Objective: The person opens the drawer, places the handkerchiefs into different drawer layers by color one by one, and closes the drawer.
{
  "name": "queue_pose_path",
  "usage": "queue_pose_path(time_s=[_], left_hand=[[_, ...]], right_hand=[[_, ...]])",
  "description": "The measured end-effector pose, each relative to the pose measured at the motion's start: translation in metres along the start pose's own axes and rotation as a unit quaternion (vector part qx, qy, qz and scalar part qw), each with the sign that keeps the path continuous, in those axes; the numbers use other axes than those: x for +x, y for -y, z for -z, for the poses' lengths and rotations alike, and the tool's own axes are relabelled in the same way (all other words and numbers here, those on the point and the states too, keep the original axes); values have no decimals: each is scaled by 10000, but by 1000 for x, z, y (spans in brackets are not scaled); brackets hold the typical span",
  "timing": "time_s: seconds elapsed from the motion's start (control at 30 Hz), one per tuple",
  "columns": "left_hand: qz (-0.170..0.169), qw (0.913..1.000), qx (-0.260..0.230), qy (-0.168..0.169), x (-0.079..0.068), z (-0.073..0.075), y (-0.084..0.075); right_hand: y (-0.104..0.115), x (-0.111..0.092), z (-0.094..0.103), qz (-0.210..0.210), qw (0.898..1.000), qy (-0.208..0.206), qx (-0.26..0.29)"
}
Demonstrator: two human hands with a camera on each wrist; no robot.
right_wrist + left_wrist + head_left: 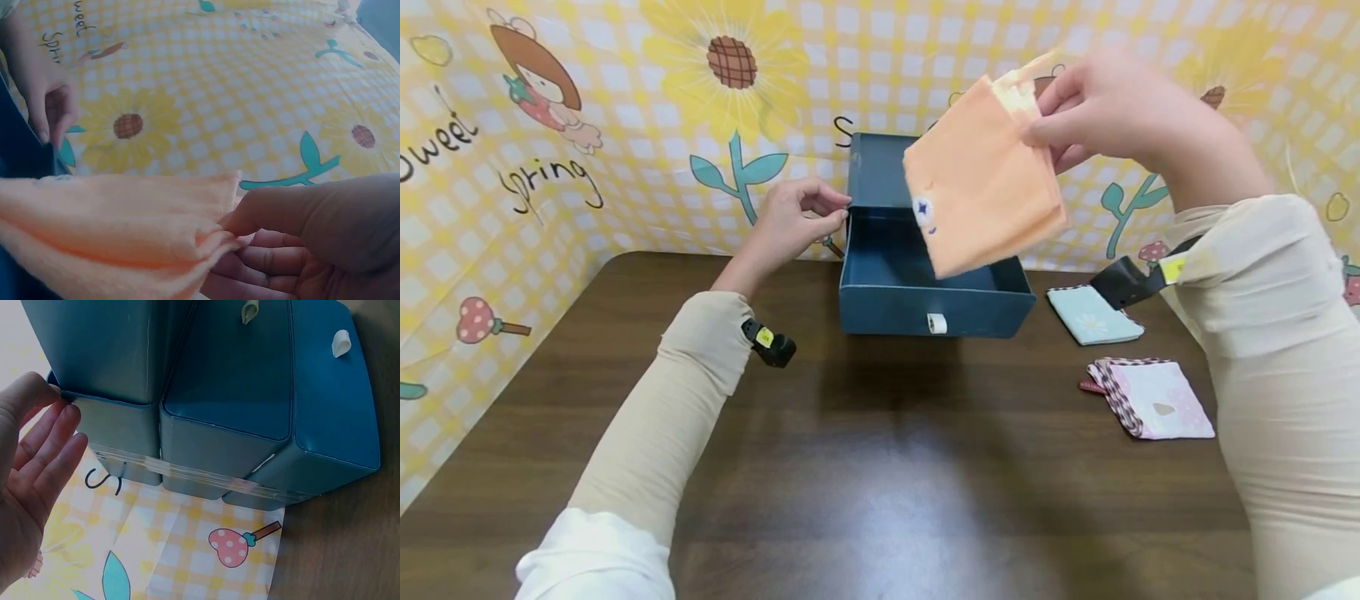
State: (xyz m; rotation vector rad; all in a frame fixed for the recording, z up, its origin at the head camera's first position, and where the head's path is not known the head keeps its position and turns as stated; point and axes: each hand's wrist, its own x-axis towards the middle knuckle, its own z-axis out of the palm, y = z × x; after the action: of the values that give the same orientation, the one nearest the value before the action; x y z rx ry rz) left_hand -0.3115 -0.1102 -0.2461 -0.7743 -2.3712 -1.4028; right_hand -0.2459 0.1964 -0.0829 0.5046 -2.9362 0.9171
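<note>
An orange folded towel (981, 183) with a small embroidered face hangs over the pulled-out top drawer (887, 310). My right hand (1105, 112) pinches it by its upper right edge, thumb in front and fingers behind. At the left, my left hand (793, 217) holds the corner of a dark blue drawer unit (876, 167), where the drawer comes out. In the left wrist view the thumb lies at the top edge of the unit's side wall (119, 425), fingers alongside. The visible part of the drawer's inside is bare; the towel hides the rest.
Right of the unit, a light blue folded cloth (1093, 317) and a pink-and-white folded cloth (1161, 408) with checked trim lie on the brown table (880, 500). Two lower drawers with loop tabs show in the left wrist view. Behind stands a yellow checked backdrop (625, 125).
</note>
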Motion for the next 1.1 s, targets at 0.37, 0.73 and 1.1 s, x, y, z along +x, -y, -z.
queue_pose_path(time_s=[0.37, 0.73, 1.1], left_hand=[[-26, 10000, -7, -69, 1, -3, 0], [-3, 10000, 20, -25, -12, 1, -36], [93, 9999, 118, -51, -5, 0, -16]], right_hand=[[22, 2, -30, 19, 9983, 545, -214], [18, 7, -45, -389, 9897, 1380, 2], [4, 12, -52, -694, 9818, 1743, -311]])
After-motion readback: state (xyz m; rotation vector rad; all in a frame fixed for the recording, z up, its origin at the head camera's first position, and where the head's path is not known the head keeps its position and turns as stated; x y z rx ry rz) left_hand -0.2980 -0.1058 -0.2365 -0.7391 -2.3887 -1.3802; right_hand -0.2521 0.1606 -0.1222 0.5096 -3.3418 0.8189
